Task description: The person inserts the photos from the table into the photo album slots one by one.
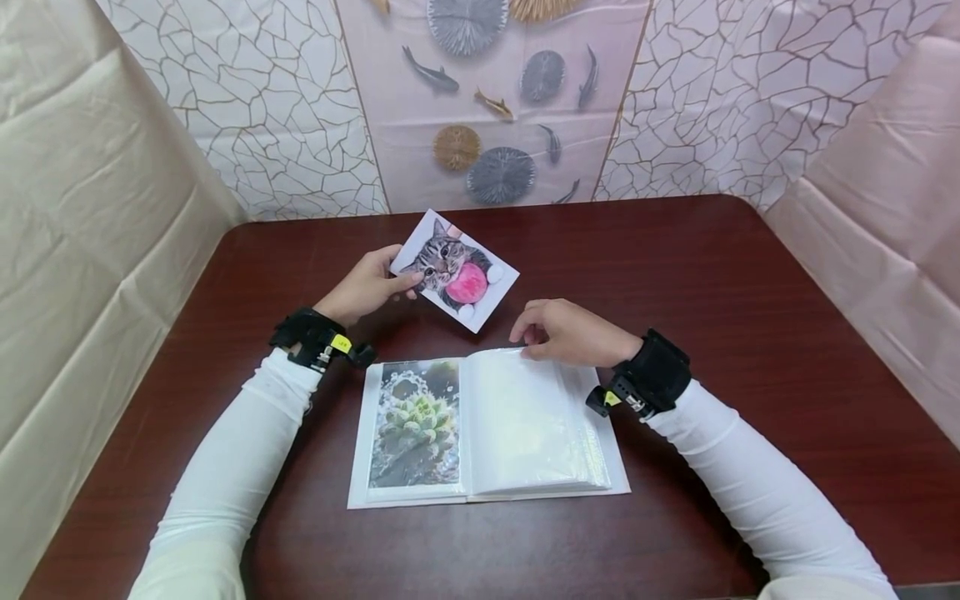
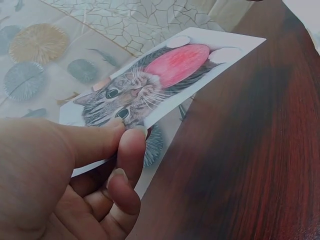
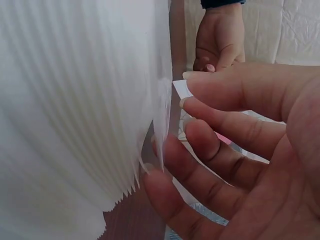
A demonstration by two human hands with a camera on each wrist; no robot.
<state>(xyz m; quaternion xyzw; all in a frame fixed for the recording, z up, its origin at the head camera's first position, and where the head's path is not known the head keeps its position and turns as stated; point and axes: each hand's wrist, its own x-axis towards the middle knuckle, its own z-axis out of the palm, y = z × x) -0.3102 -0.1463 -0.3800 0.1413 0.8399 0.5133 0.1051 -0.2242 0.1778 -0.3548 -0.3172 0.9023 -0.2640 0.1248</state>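
A photo album (image 1: 540,425) lies spread on the table. Its left page carries a succulent picture (image 1: 420,421); the right side has a stack of clear sleeves (image 3: 115,100), the top one blank white. My left hand (image 1: 367,285) pinches a cat photo (image 1: 467,283) by its left corner, thumb on the printed face, above the table behind the album. At the top edge of the right page is my right hand (image 1: 566,332), fingers loosely bent. In the right wrist view its lower fingertips (image 3: 162,192) touch the sleeve edges, while thumb and forefinger grip nothing.
The dark reddish-brown table (image 1: 675,267) extends around the album. A patterned cloth (image 1: 495,100) hangs behind its far edge, and pale draped fabric (image 1: 90,250) stands along both sides.
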